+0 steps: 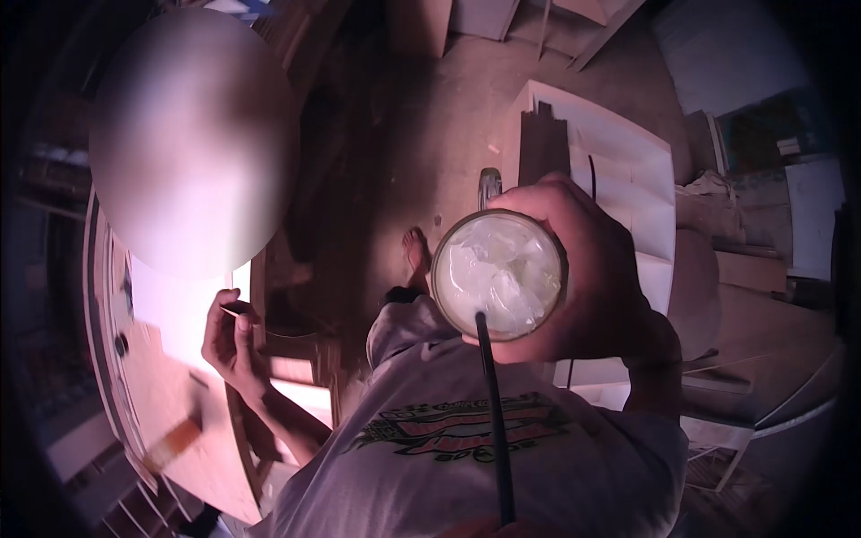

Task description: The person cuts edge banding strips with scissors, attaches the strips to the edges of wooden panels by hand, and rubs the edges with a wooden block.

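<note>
The right grip [596, 269] curls round one glass mug [499, 274] of ice [525, 285] with one black straw [492, 403]; leftward, the left grip [235, 345], nearly closed, pinches one thin stick [230, 311].

Glossy and clear against matt and dusty

The clear round mug [437, 269] looks like smooth, glossy glass, down to its handle [490, 185]. The pale chunks of ice [516, 285] inside shine wetly. The thin black straw [493, 394] appears to be smooth plastic with a slight sheen. The loose grey shirt [359, 471] is soft, matt, creased cloth with a red and dark print [471, 425]. The white open-shelved cabinet [610, 134] has smooth, flat board faces; the pale brown tabletop [193, 448] looks like smooth wood. The brown floor [386, 117] is dull and rough-looking. The small thin pale stick [231, 311] is too small to tell its material.
</note>
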A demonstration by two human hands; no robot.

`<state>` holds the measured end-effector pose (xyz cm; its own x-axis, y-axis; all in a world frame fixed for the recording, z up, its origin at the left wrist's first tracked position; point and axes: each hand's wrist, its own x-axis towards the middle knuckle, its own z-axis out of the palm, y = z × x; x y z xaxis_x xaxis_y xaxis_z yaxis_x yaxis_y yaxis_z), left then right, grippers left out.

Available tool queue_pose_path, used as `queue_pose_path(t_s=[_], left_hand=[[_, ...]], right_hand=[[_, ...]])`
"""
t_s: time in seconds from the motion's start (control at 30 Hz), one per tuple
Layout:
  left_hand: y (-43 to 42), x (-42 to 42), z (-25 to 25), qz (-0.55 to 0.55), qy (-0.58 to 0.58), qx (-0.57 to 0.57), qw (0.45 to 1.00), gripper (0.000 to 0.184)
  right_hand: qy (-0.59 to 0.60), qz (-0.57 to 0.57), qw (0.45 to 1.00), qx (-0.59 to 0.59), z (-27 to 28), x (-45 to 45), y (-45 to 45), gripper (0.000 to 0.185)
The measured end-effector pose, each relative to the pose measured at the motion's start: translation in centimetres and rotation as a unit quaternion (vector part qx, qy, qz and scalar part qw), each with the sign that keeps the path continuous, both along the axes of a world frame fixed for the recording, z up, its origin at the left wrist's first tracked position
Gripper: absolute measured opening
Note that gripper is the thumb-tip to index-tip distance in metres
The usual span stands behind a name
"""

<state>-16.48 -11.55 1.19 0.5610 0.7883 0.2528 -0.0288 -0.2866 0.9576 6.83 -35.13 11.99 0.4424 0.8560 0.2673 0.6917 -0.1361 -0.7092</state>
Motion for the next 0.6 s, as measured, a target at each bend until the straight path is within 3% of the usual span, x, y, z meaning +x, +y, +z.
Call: queue_pose_path(t_s=[0.2, 0.27, 0.33, 0.43, 0.6], left_hand=[[5.7, 12.6, 0.8, -0.064, -0.100, -0.035, 0.992, 0.020], [6.5, 16.4, 2.8, -0.101, -0.011, -0.062, 0.993, 0.020], [6.6, 20.3, 5.3, -0.211, 0.015, -0.078, 0.974, 0.024], [5.6, 26.5, 8.2, -0.243, 0.055, -0.070, 0.966, 0.030], [3.7, 38.3, 12.3, -0.380, -0.001, 0.020, 0.925, 0.016]], right_hand=[[-0.033, -0.094, 0.992, 0.075, -0.7, 9.0, 4.6, 0.072], [-0.040, -0.113, 0.989, 0.083, -0.6, 11.9, 5.7, 0.072], [-0.051, -0.130, 0.986, 0.092, -0.5, 15.1, 6.8, 0.072], [-0.060, -0.155, 0.980, 0.111, -0.6, 19.8, 7.8, 0.071], [-0.048, -0.190, 0.974, 0.110, -1.1, 28.8, 8.3, 0.070]])
